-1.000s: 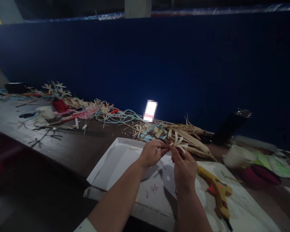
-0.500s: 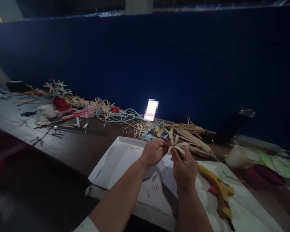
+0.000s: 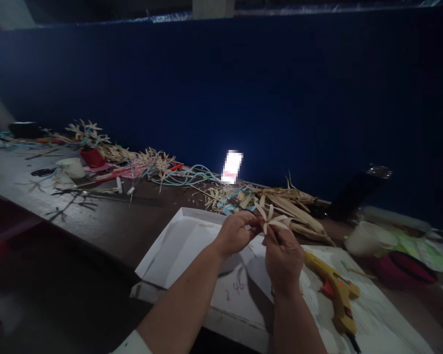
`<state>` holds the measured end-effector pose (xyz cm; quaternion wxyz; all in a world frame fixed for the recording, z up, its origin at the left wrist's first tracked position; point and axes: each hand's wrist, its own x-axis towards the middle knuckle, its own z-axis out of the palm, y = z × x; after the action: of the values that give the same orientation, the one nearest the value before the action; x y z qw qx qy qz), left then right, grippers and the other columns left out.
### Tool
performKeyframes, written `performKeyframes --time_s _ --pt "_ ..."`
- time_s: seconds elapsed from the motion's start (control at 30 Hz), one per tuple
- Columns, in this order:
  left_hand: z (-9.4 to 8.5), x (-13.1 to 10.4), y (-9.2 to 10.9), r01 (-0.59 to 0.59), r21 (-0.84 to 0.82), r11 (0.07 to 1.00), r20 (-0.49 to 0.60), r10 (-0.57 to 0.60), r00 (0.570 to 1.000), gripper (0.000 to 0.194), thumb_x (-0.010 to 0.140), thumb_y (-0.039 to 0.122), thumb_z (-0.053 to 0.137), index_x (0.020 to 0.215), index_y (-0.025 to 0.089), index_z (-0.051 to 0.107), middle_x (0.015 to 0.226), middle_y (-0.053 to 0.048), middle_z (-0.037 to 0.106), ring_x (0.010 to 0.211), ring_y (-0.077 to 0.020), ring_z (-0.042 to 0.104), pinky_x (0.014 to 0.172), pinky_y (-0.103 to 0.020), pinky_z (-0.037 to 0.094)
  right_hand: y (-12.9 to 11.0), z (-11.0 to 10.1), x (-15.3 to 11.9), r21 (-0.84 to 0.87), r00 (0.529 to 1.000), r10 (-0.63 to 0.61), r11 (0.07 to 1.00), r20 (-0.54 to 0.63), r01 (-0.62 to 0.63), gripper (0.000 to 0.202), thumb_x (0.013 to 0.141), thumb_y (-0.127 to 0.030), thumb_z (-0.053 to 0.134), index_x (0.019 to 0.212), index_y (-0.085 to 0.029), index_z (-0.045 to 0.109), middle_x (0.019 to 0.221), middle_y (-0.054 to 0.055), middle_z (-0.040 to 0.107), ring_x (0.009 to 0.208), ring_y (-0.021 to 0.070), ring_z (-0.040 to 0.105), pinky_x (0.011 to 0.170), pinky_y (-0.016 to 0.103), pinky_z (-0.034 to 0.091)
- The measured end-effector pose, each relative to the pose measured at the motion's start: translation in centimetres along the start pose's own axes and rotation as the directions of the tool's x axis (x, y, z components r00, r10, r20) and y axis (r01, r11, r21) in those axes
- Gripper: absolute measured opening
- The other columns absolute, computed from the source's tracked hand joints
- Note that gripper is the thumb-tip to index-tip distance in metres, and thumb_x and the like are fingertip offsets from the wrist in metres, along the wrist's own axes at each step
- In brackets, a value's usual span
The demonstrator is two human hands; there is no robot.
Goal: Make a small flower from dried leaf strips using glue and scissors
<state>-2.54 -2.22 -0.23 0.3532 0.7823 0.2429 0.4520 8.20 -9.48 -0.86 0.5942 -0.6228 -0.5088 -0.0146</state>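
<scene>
A pale flower (image 3: 268,220) with narrow petals, seemingly of dried husk, is held up between both hands. My left hand (image 3: 239,231) is closed, its thumb and fingertips pinching at the flower's left side near the centre. From below and the right, my right hand (image 3: 284,255) grips the flower with fingers closed. The exact contact points are partly hidden behind the fingers. Beneath the hands lies a shallow white cardboard box (image 3: 180,246) with red handwritten numbers. A yellow glue gun (image 3: 337,295) with a red trigger rests on papers right of my right hand.
Dried husks (image 3: 295,211) lie behind the hands. A lit phone (image 3: 232,167) leans against the dark blue partition (image 3: 221,88). At right stand a white cup (image 3: 369,239) and a magenta bowl-like item (image 3: 404,269). Scissors (image 3: 43,172), blue cords (image 3: 192,175) and finished-looking flowers (image 3: 86,130) lie leftward.
The flower has turned and tilted slightly between my fingers. My right hand has shifted a little to the right; my left stays nearly in place.
</scene>
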Motion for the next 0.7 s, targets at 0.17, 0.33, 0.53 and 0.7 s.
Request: performKeyframes --time_s 0.17,0.33,0.53,0.7 --pt "-0.05 0.06 -0.34 0.005 0.047 0.999 -0.016 -0.004 1.000 0.010 0.074 0.016 0.058 0.076 0.017 0.068 0.085 -0.002 0.068 0.082 -0.0144 0.061 0.076 -0.023 0.047 -0.60 -0.08 0.15 0.030 0.998 0.022 0.999 0.064 -0.024 0.021 0.081 -0.034 0.055 0.083 -0.019 0.070 0.081 0.005 0.066 0.073 0.0182 0.058 0.069 0.028 0.042" --pt "-0.23 0.00 -0.33 0.029 0.138 0.990 -0.045 -0.023 0.999 0.011 0.076 0.020 0.058 0.079 0.017 0.068 0.086 -0.003 0.068 0.083 -0.0159 0.060 0.078 -0.025 0.047 -0.33 0.24 -0.08 0.156 0.986 0.152 0.975 0.068 -0.161 0.029 0.077 -0.038 0.061 0.097 -0.017 0.068 0.085 0.005 0.069 0.072 0.0177 0.060 0.068 0.028 0.045" --pt "-0.47 -0.07 0.21 -0.015 0.176 0.984 -0.021 0.019 1.000 0.011 0.078 0.021 0.056 0.077 0.017 0.066 0.082 -0.004 0.068 0.081 -0.0159 0.059 0.076 -0.025 0.046 0.28 0.30 -0.15 0.126 0.986 0.162 0.978 0.040 -0.166 0.028 0.077 -0.040 0.061 0.092 -0.017 0.068 0.082 0.004 0.069 0.072 0.0173 0.060 0.070 0.028 0.044" --pt "-0.45 -0.03 0.19 -0.061 0.221 0.973 -0.013 0.065 0.998 0.012 0.078 0.020 0.055 0.075 0.017 0.065 0.082 -0.004 0.067 0.079 -0.0158 0.059 0.075 -0.026 0.046 0.23 0.19 0.05 0.073 0.996 0.086 0.993 0.030 -0.088 0.024 0.078 -0.040 0.059 0.083 -0.018 0.068 0.080 0.004 0.068 0.073 0.0177 0.060 0.070 0.027 0.044"
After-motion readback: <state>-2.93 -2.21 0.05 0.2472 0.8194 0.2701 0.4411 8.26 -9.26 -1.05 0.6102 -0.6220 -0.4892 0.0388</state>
